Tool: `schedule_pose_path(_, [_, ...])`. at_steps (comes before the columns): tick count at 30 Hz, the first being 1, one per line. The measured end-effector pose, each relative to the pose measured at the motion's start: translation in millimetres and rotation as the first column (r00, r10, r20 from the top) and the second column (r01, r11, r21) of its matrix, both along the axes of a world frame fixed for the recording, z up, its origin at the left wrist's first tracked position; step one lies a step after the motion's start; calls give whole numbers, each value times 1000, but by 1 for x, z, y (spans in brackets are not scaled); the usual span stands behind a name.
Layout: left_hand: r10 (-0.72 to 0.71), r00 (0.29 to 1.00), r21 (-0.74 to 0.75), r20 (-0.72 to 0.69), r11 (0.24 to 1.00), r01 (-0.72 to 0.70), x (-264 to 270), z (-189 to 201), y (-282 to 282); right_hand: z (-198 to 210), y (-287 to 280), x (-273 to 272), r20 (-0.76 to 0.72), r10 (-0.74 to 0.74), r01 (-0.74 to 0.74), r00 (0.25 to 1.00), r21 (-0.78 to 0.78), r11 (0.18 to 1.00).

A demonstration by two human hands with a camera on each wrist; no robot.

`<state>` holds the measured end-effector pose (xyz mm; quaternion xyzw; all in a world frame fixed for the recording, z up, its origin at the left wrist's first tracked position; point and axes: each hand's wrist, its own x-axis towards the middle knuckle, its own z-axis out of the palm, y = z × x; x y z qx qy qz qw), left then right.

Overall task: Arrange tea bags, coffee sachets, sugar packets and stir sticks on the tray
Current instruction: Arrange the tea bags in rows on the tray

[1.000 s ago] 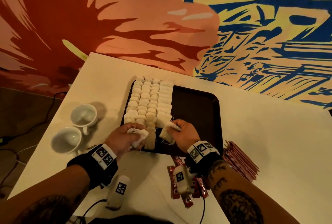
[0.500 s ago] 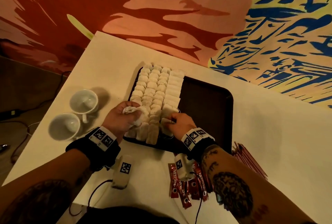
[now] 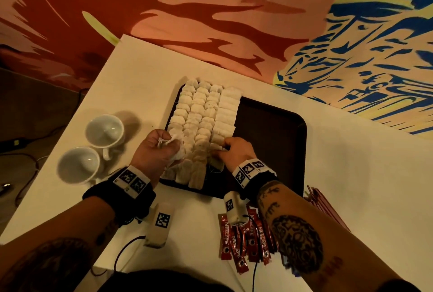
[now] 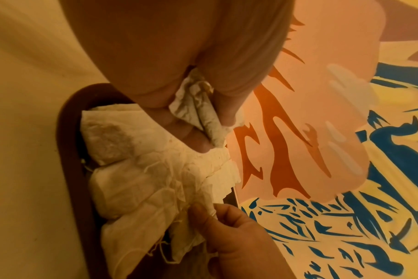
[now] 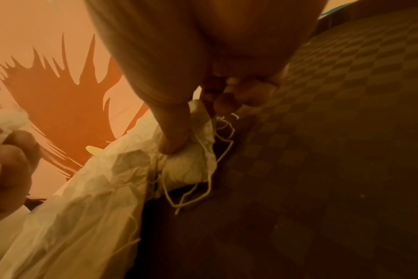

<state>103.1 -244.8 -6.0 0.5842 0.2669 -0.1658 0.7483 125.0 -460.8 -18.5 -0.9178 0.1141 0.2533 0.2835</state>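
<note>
A dark brown tray [image 3: 276, 137] lies on the white table. Several rows of pale tea bags [image 3: 203, 118] fill its left part. My left hand [image 3: 161, 148] hovers over the near left rows and grips a bunch of crumpled tea bags [image 4: 198, 107]. My right hand [image 3: 230, 148] is at the near end of the right row; its thumb and fingers pinch a tea bag [image 5: 191, 166] with loose strings trailing on the tray [image 5: 334, 151]. Red coffee sachets [image 3: 243, 242] lie on the table near my right forearm. A stack of red stir sticks [image 3: 325, 205] sits right of the tray.
Two white cups [image 3: 103, 132] [image 3: 78, 165] stand on the table to the left of the tray. Cables run off the table's near edge [image 3: 121, 254]. The tray's right half shows bare dark surface. A painted wall [image 3: 234, 10] rises behind the table.
My right hand has moved forward and lowered its tea bag onto the near end of the right row. The left hand stays over the left rows, still holding its bunch.
</note>
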Motion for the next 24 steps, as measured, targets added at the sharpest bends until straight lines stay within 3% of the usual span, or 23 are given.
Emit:
schedule_pose_path(3, [-1, 1000, 6, 6, 1000, 1, 0, 1, 1, -2, 0, -1, 54, -51, 51, 997, 2, 999])
schedule_pose_path(6, [8, 1000, 7, 7, 1000, -8, 0, 2, 2, -2, -4, -4, 135, -266, 258, 954, 78, 963])
schedule_pose_path(9, [9, 1000, 22, 7, 1000, -10, 0, 1, 4, 1, -6, -7, 65, -411, 405, 909, 94, 910])
schedule_pose_path(11, [12, 1000, 33, 6, 999, -12, 0, 2, 4, -1, -4, -8, 17, -400, 398, 916, 62, 915])
schedule_pose_path(24, [-57, 998, 25, -40, 998, 58, -1, 10, 4, 3, -6, 6, 81, -398, 387, 914, 118, 914])
